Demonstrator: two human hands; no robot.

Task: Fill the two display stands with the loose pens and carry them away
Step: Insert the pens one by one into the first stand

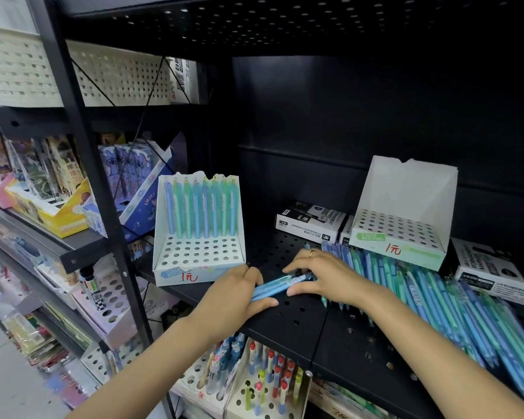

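Two white display stands sit on the black perforated shelf (300, 316). The left stand (198, 255) has a back row of blue and green pens and several bare holes in front. The right stand (400, 231) holds no pens. A long heap of loose blue and green pens (454, 303) lies on the shelf from the right stand toward the front right. My left hand (233, 294) grips a small bundle of blue pens (280, 285) in front of the left stand. My right hand (321, 276), with a ring, holds the other end of that bundle.
Black-and-white permanent marker boxes (310, 220) lie behind the pens, and another box (496, 267) lies at the right. Pen racks (263, 385) stand on the shelf below. A neighbouring shelf unit at left carries coloured stationery boxes (52, 207). A black upright post (103, 207) borders the shelf.
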